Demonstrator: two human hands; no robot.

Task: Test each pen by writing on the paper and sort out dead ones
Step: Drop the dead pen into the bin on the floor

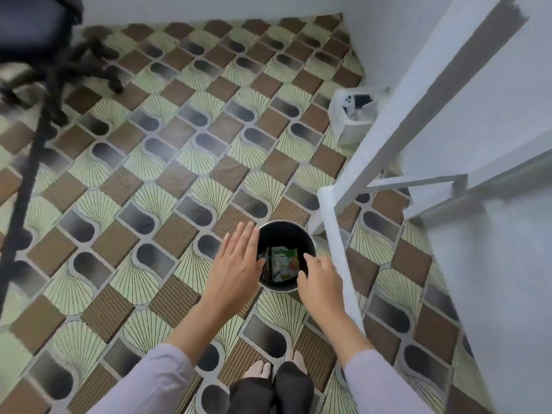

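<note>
Both hands over the black bin, nothing gripped.

Left hand [239,261] is flat and spread, fingers straight, covering the bin's [309,243] left rim. Right hand [321,276] hangs loose at the bin's near-right edge, fingers curled downward, empty. Inside the bin: a dark thin stick that may be a pen [270,262], too blurred to be sure, beside green and white wrappers [283,261]. Bare feet [277,366] stand just below the bin on patterned floor [149,180]; a white table leg [337,243] rises right beside it.
</note>
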